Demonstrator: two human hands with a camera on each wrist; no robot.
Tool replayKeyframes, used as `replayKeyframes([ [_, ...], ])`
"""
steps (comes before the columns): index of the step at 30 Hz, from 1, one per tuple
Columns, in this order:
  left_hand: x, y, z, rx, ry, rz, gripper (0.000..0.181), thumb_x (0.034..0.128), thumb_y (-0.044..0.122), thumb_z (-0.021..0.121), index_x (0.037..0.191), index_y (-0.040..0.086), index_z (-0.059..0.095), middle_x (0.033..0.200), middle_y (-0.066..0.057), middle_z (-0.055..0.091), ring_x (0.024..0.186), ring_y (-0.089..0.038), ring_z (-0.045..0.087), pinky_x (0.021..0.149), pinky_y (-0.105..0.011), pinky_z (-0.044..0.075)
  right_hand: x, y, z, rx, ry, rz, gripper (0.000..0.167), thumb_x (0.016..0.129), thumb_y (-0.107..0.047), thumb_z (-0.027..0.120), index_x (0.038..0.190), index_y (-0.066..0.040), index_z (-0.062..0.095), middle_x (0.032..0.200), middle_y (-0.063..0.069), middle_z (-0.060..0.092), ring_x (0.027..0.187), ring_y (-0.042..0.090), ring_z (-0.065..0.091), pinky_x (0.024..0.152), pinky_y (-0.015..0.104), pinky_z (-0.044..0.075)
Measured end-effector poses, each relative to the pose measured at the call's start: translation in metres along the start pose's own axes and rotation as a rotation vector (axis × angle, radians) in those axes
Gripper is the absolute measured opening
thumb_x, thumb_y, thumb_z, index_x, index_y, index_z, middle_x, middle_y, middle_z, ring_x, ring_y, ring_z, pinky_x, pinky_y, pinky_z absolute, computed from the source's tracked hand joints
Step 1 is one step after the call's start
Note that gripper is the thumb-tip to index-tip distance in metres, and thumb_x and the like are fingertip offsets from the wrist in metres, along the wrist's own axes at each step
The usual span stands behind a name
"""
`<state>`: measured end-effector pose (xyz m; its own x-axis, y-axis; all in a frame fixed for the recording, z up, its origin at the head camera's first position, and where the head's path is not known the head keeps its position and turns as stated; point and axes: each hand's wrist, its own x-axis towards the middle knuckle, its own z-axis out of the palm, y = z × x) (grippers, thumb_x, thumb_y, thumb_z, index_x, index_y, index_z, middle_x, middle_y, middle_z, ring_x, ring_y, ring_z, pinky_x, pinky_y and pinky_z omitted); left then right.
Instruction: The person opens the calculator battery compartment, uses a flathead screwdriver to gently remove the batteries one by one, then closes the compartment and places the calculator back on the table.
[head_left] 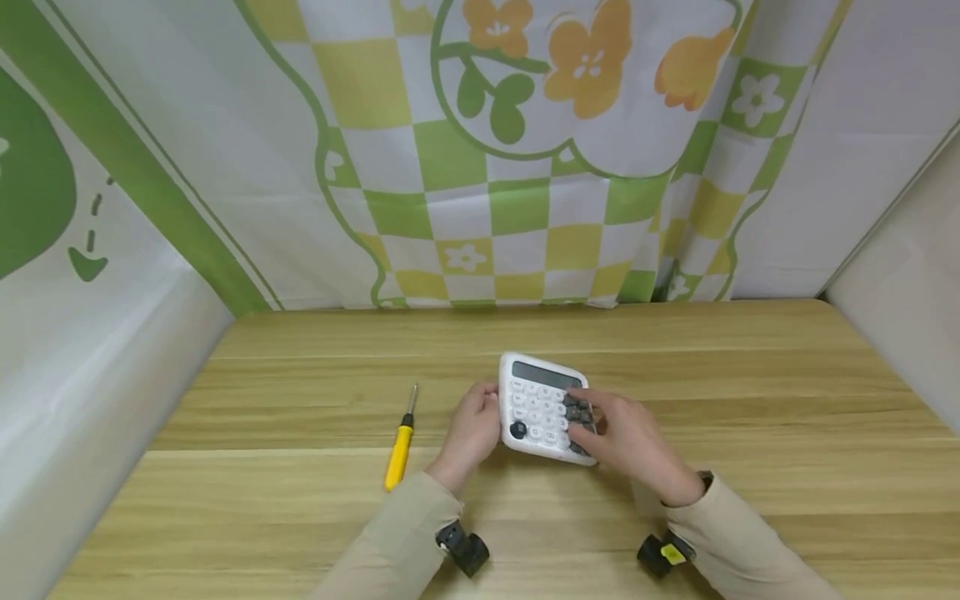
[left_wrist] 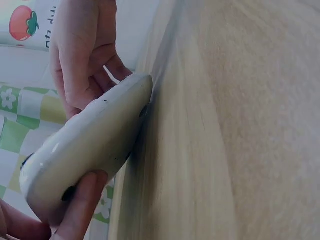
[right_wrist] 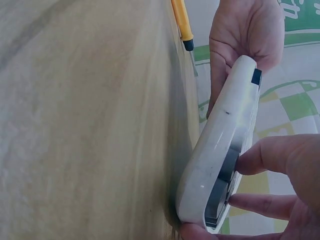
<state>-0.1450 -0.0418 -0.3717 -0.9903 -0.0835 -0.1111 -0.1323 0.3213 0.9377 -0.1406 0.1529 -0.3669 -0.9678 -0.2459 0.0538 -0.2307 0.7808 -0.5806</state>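
A white calculator (head_left: pixel 542 408) with round white keys, dark grey keys down its right side and a grey display is held tilted above the table. My left hand (head_left: pixel 474 427) grips its left edge; in the left wrist view the thumb or a finger (left_wrist: pixel 85 200) lies against the underside. My right hand (head_left: pixel 630 433) is at the right side, with thumb and index finger on the dark keys (right_wrist: pixel 225 172). In the right wrist view another fingertip (right_wrist: pixel 197 232) touches the calculator's edge. To the left lies a screwdriver (head_left: pixel 401 450) with a yellow handle, apart from both hands.
The wooden table (head_left: pixel 300 400) runs back to a patterned curtain (head_left: pixel 517 208) in green, yellow and white. White sheeting (head_left: pixel 90 375) stands along the left side. Small black cameras (head_left: pixel 467 550) are strapped to both sleeved wrists.
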Motion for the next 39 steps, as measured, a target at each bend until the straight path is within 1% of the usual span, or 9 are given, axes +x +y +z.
replayKeyframes([
  [4, 0.0006, -0.0024, 0.0000, -0.143, -0.066, -0.028, 0.034, 0.1007, 0.010, 0.035, 0.120, -0.009, 0.055, 0.115, -0.023, 0.061, 0.097, -0.025, 0.059, 0.082, -0.037, 0.052, -0.0003, 0.0000, 0.0001, 0.029, 0.000, 0.008, 0.045, 0.084, -0.019, 0.068, 0.127, -0.007, 0.062, 0.077, 0.005, 0.063, 0.063, 0.011, 0.053, 0.052, 0.024, 0.041],
  [7, 0.0011, -0.0038, 0.0005, -0.266, -0.142, -0.059, 0.035, 0.1028, 0.012, 0.032, 0.121, -0.011, 0.052, 0.110, -0.023, 0.061, 0.086, -0.016, 0.060, 0.077, -0.031, 0.054, -0.0007, -0.0003, -0.0004, 0.054, 0.000, 0.013, 0.044, 0.084, -0.020, 0.069, 0.126, -0.008, 0.062, 0.087, 0.008, 0.068, 0.072, 0.013, 0.060, 0.056, 0.025, 0.046],
  [9, 0.0013, -0.0036, 0.0003, -0.335, -0.192, -0.075, 0.037, 0.1034, 0.014, 0.031, 0.123, -0.011, 0.050, 0.110, -0.023, 0.062, 0.082, -0.013, 0.061, 0.076, -0.031, 0.055, -0.0010, -0.0002, -0.0008, 0.085, -0.004, 0.007, 0.044, 0.085, -0.019, 0.068, 0.127, -0.008, 0.062, 0.093, 0.011, 0.070, 0.077, 0.016, 0.064, 0.059, 0.026, 0.049],
  [11, 0.0013, -0.0025, -0.0002, -0.391, -0.241, -0.085, 0.040, 0.1041, 0.016, 0.029, 0.127, -0.010, 0.046, 0.113, -0.025, 0.061, 0.084, -0.016, 0.064, 0.079, -0.033, 0.055, -0.0013, 0.0001, -0.0011, 0.122, -0.011, -0.010, 0.044, 0.086, -0.018, 0.068, 0.127, -0.007, 0.061, 0.099, 0.014, 0.070, 0.081, 0.019, 0.066, 0.062, 0.028, 0.051],
  [14, 0.0017, -0.0012, -0.0008, -0.460, -0.322, -0.089, 0.047, 0.1049, 0.022, 0.024, 0.136, -0.008, 0.042, 0.123, -0.029, 0.058, 0.100, -0.031, 0.066, 0.086, -0.042, 0.054, -0.0006, 0.0009, -0.0011, 0.187, -0.032, -0.038, 0.043, 0.088, -0.016, 0.066, 0.129, -0.006, 0.059, 0.107, 0.019, 0.069, 0.086, 0.023, 0.068, 0.065, 0.028, 0.054],
  [18, 0.0017, 0.0000, -0.0006, -0.545, -0.409, -0.101, 0.054, 0.1044, 0.030, 0.017, 0.145, -0.002, 0.035, 0.136, -0.030, 0.049, 0.119, -0.040, 0.055, 0.092, -0.049, 0.050, -0.0003, -0.0001, -0.0017, 0.242, -0.063, -0.063, 0.044, 0.089, -0.015, 0.064, 0.132, -0.004, 0.057, 0.109, 0.024, 0.066, 0.085, 0.025, 0.068, 0.064, 0.025, 0.054],
  [24, 0.0016, -0.0018, -0.0009, -0.585, -0.470, -0.087, 0.059, 0.1027, 0.035, 0.012, 0.149, 0.000, 0.027, 0.140, -0.032, 0.042, 0.121, -0.045, 0.051, 0.094, -0.051, 0.048, -0.0012, -0.0022, -0.0022, 0.281, -0.081, -0.085, 0.045, 0.090, -0.016, 0.063, 0.132, -0.001, 0.056, 0.110, 0.026, 0.066, 0.083, 0.023, 0.068, 0.062, 0.024, 0.053],
  [32, 0.0006, -0.0038, 0.0001, -0.620, -0.504, -0.120, 0.064, 0.1012, 0.045, 0.012, 0.151, 0.007, 0.024, 0.145, -0.029, 0.038, 0.124, -0.046, 0.048, 0.098, -0.052, 0.045, -0.0016, -0.0041, -0.0016, 0.300, -0.079, -0.059, 0.045, 0.090, -0.014, 0.062, 0.134, -0.003, 0.055, 0.113, 0.026, 0.065, 0.085, 0.024, 0.068, 0.064, 0.026, 0.054],
  [39, -0.0023, -0.0046, 0.0018, -0.660, -0.632, -0.159, 0.078, 0.0958, 0.063, 0.009, 0.154, 0.012, 0.016, 0.149, -0.030, 0.031, 0.130, -0.049, 0.040, 0.104, -0.057, 0.038, -0.0030, -0.0080, -0.0022, 0.362, -0.098, -0.042, 0.046, 0.091, -0.017, 0.062, 0.135, -0.005, 0.053, 0.115, 0.027, 0.064, 0.085, 0.022, 0.069, 0.061, 0.026, 0.054],
])
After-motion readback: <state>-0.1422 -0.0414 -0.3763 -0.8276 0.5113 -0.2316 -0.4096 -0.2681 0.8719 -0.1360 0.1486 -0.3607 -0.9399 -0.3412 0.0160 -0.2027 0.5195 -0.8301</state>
